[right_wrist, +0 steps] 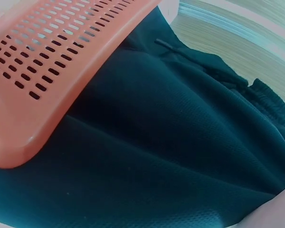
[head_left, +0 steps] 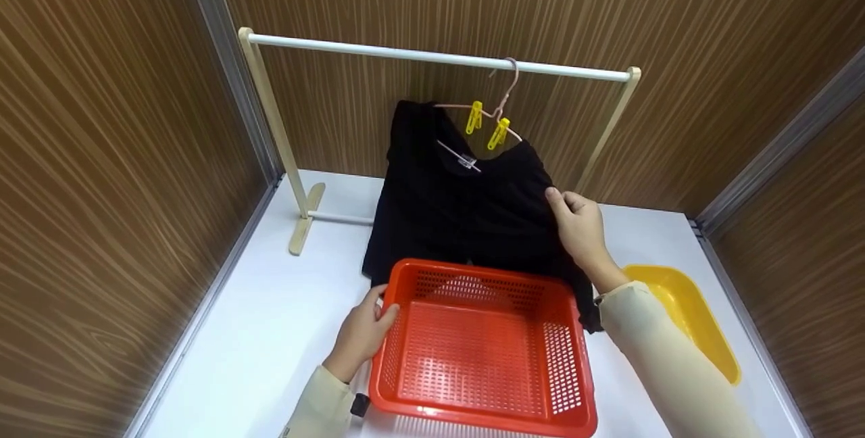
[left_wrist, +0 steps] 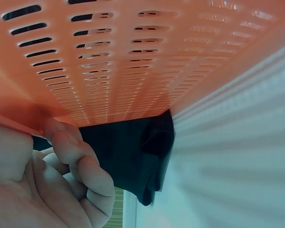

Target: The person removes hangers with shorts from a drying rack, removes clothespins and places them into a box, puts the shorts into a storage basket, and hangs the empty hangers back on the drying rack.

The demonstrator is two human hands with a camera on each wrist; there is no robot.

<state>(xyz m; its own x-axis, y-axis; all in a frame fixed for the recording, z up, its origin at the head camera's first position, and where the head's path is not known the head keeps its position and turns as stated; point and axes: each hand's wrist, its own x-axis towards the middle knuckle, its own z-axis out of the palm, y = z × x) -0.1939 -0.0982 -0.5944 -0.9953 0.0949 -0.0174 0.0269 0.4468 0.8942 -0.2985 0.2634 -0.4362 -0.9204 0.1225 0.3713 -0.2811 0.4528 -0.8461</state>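
Observation:
A black shirt (head_left: 466, 215) hangs on a pink wire hanger (head_left: 511, 86), which is hooked over the rack's white rail. Two yellow clothespins (head_left: 499, 134) sit on the hanger within the neckline. My right hand (head_left: 580, 225) pinches the shirt's right side; only a bit of that hand shows in the right wrist view, beside the dark cloth (right_wrist: 171, 137). With my left hand (head_left: 365, 330) I grip the left rim of a red perforated basket (head_left: 473, 350), tilted in front of the shirt's lower part. Curled fingers (left_wrist: 69, 147) show under that rim in the left wrist view.
The clothes rack has wooden posts (head_left: 277, 127) and a white rail (head_left: 378, 51). A yellow tray (head_left: 703, 323) lies at the right on the white table (head_left: 270, 330), partly behind my right sleeve. Wood-grain panels (head_left: 121, 154) enclose the left, back and right.

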